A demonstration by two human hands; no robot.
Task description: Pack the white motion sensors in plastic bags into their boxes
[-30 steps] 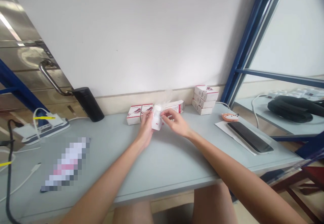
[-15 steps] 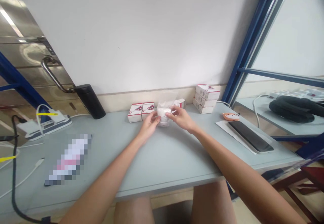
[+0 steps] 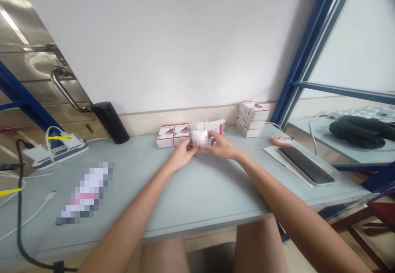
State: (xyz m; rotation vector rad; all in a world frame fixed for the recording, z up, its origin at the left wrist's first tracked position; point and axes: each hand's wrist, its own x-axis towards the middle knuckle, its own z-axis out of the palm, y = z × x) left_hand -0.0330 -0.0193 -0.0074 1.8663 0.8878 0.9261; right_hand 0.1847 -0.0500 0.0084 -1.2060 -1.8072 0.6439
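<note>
A small white rounded device [image 3: 200,137] in a clear plastic bag is held between both hands, over the far middle of the table. My left hand [image 3: 184,153] grips its lower left side. Fingers of my right hand [image 3: 221,144] close on it from the right, near its base. The bag's loose top stands above the device. Just left of it lie two white-and-red boxes [image 3: 166,135] side by side. Behind my right hand, another white-and-red box [image 3: 217,126] is partly hidden. What kind of device it is I cannot make out.
A stack of similar boxes [image 3: 252,119] stands at the back right. Near it are an orange mouse [image 3: 282,141] and a phone [image 3: 306,165] on paper. On the left are a black cylinder [image 3: 111,122], a power strip [image 3: 61,154], cables and a blurred-out item [image 3: 86,193].
The bagged device has been turned in my hands, and its bag top now points more upright. My fingers have shifted down to its lower part.
</note>
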